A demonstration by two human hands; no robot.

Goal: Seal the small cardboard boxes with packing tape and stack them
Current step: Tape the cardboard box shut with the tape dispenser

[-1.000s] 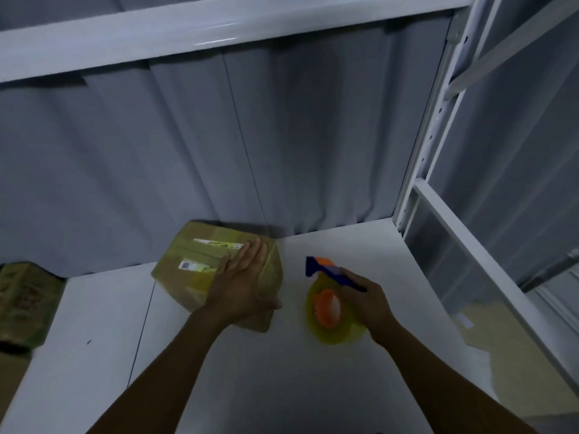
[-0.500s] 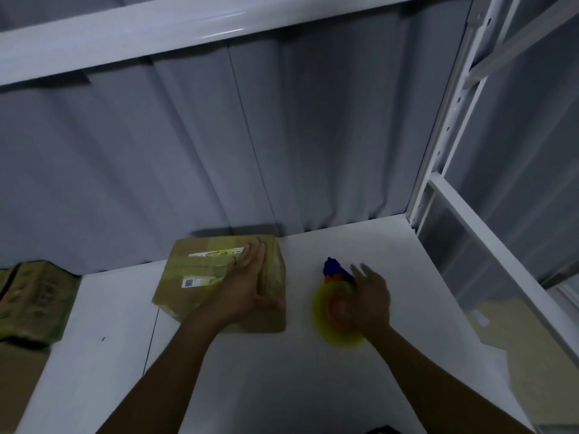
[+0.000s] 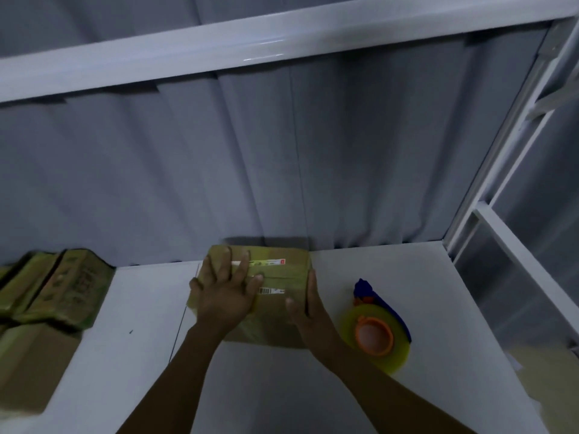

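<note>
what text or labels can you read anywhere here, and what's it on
Top label on the box: print too blurred to read.
Barcode label on the same box: too small to read.
Dark print on the boxes at left: blurred, unreadable.
No other text shows.

tape dispenser [image 3: 377, 333] just right of box [image 3: 279, 277], stacked boxes [image 3: 53, 286] left

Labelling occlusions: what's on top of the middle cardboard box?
The left hand lies flat on the box, fingers spread. Two white labels show beside it. Whatever lies under the palm is hidden.
</note>
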